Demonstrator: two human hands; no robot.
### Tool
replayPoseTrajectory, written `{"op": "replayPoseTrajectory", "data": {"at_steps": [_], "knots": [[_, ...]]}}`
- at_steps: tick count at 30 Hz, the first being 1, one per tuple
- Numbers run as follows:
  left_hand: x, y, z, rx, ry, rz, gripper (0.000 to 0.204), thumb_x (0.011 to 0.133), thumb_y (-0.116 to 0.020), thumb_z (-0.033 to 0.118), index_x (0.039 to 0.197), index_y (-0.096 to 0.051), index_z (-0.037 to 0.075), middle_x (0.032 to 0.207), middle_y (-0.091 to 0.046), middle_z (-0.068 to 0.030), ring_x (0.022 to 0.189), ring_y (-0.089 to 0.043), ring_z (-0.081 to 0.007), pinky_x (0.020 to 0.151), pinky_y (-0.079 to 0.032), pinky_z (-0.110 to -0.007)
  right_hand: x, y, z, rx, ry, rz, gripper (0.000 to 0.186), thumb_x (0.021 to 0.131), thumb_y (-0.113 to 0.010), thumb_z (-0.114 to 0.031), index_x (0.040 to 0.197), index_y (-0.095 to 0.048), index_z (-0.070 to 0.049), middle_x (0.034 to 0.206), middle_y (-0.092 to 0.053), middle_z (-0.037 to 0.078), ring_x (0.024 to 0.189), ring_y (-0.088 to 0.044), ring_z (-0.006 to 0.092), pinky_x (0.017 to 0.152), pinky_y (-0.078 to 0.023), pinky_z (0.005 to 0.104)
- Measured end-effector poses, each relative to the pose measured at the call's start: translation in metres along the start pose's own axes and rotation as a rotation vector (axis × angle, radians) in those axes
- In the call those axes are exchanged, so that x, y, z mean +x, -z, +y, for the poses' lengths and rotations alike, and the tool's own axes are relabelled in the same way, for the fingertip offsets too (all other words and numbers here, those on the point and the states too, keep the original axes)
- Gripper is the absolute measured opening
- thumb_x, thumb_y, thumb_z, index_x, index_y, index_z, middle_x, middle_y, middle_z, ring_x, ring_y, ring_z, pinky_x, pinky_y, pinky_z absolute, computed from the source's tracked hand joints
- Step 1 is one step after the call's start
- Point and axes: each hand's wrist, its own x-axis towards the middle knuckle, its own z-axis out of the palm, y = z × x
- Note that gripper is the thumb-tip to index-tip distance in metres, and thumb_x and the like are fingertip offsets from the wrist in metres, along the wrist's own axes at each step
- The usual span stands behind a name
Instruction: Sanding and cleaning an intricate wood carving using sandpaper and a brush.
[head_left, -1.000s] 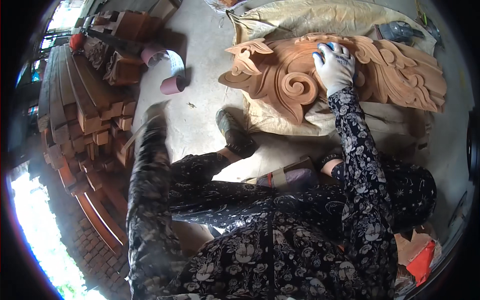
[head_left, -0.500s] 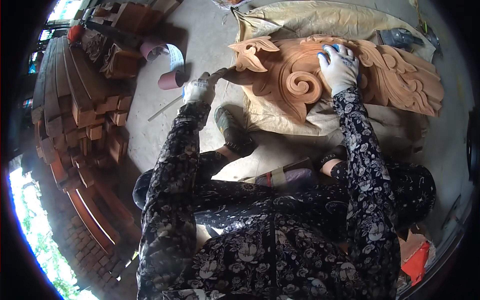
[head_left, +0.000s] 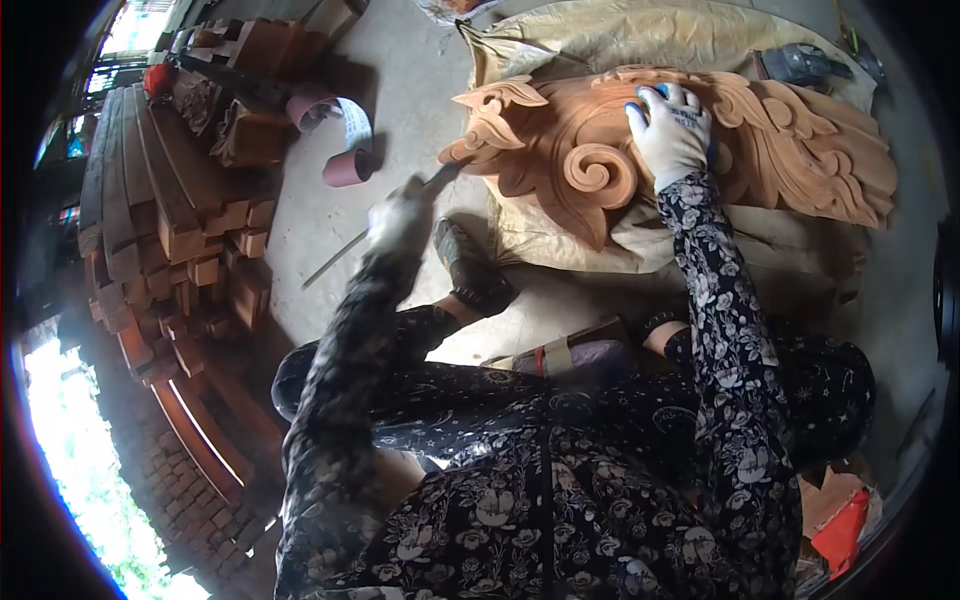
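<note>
A carved reddish-brown wood panel point(head_left: 740, 130) with scrolls and leaf shapes lies on a tan cloth point(head_left: 560, 235) on the floor. My right hand point(head_left: 672, 132), in a white glove with blue fingertips, rests on top of the panel, fingers spread. My gloved left hand point(head_left: 400, 215), blurred by motion, is closed round a long thin file-like tool point(head_left: 338, 258). One end of the tool sticks out behind the hand; its darker, wider end touches or nearly touches the panel's left leaf tip. The tool's exact kind is unclear.
A curled strip of sandpaper point(head_left: 350, 135) lies on the floor left of the cloth. Stacked wooden beams point(head_left: 150, 210) fill the left side. A dark power tool point(head_left: 800, 66) sits behind the panel. Near my feet lies a long bundle point(head_left: 585, 358); something red point(head_left: 842, 530) is at lower right.
My left hand and the tool have moved down, toward me, along the panel's left edge. My right hand stays on the panel.
</note>
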Motion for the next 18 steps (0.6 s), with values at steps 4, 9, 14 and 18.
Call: {"op": "replayPoseTrajectory", "data": {"at_steps": [4, 9, 14, 18], "knots": [[-0.009, -0.018, -0.048, 0.129, 0.171, -0.077, 0.042, 0.091, -0.042, 0.014, 0.122, -0.058, 0.036, 0.106, -0.065, -0.0084, 0.085, -0.066, -0.0257, 0.072, -0.053, -0.039, 0.001, 0.007, -0.011, 0.02, 0.034, -0.017, 0.034, 0.085, -0.057, -0.04, 0.11, -0.065, -0.018, 0.115, -0.058, 0.007, 0.108, -0.051, 0.0258, 0.092, -0.039, 0.043], [-0.063, 0.013, -0.112, -0.28, 0.285, 0.025, 0.033, 0.092, -0.042, 0.017, 0.114, -0.065, 0.024, 0.1, -0.067, -0.0109, 0.087, -0.065, -0.0258, 0.077, -0.052, -0.036, 0.018, 0.031, -0.011, -0.066, 0.058, 0.104, 0.033, 0.084, -0.059, -0.039, 0.106, -0.065, -0.015, 0.111, -0.059, 0.007, 0.105, -0.052, 0.0261, 0.09, -0.04, 0.0431], [-0.073, 0.031, 0.01, 0.068, 0.067, -0.17, 0.035, 0.086, -0.049, 0.013, 0.118, -0.059, 0.021, 0.098, -0.065, -0.0097, 0.082, -0.066, -0.0276, 0.067, -0.054, -0.041, 0.0, 0.035, -0.013, -0.017, 0.109, -0.056, 0.034, 0.084, -0.059, -0.039, 0.107, -0.064, -0.016, 0.116, -0.057, 0.008, 0.107, -0.051, 0.0266, 0.091, -0.039, 0.0435], [-0.026, 0.044, 0.093, -0.031, -0.177, 0.041, 0.035, 0.085, -0.05, 0.014, 0.118, -0.059, 0.019, 0.099, -0.064, -0.0116, 0.084, -0.066, -0.0281, 0.065, -0.054, -0.043, -0.014, 0.04, -0.018, -0.073, 0.02, 0.078, 0.034, 0.086, -0.057, -0.039, 0.11, -0.064, -0.016, 0.118, -0.055, 0.008, 0.112, -0.049, 0.0272, 0.095, -0.038, 0.0461]]}}
